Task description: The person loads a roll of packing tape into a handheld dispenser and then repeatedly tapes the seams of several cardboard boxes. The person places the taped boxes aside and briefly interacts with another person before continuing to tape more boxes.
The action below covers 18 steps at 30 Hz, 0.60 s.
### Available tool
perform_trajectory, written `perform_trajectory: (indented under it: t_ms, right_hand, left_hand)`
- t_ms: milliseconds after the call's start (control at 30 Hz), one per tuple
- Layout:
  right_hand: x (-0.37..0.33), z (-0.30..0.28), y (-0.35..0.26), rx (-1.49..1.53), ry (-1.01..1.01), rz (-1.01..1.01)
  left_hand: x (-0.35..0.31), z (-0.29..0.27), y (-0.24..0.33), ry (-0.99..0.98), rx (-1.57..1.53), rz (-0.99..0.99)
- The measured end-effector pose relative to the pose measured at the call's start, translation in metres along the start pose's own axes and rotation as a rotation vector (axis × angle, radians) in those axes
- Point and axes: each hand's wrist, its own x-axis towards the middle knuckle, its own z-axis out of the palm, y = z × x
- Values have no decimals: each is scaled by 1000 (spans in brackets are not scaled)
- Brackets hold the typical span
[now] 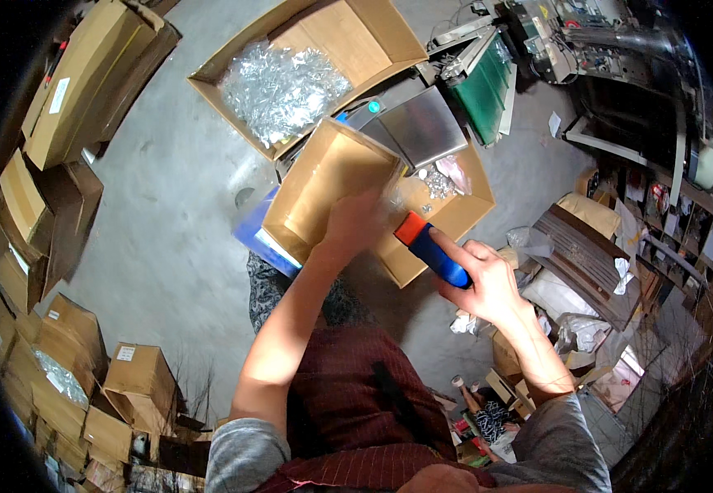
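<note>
My right hand [488, 283] is closed around a blue block-shaped handheld tool [445, 261] with an orange end, whose exact kind I cannot make out. The orange end points up and left, toward the middle. My left hand [358, 220] is smeared by motion over the right side of a tilted cardboard box [303, 185], and its fingers cannot be told apart. Beside it, a second open cardboard box [473, 204] holds small shiny metal parts [438, 186] and a pinkish plastic bag [455, 170].
Beyond stands a large open carton [373, 37] with many clear plastic packets [282, 90]. Near it are a metal-topped machine [422, 123] and a green conveyor belt [484, 86]. Cardboard boxes [138, 386] line the left, while machinery and piled packaging fill the right.
</note>
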Motion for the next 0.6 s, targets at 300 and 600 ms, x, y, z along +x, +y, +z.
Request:
perform_trajectory:
  t_ms: [300, 600]
  right_hand:
    - [13, 13, -1, 48, 43, -77]
    - [0, 1, -16, -14, -17, -144]
  left_hand:
    - [-29, -8, -16, -147, -899, 94]
    - [-46, -18, 1, -141, -1240, -371]
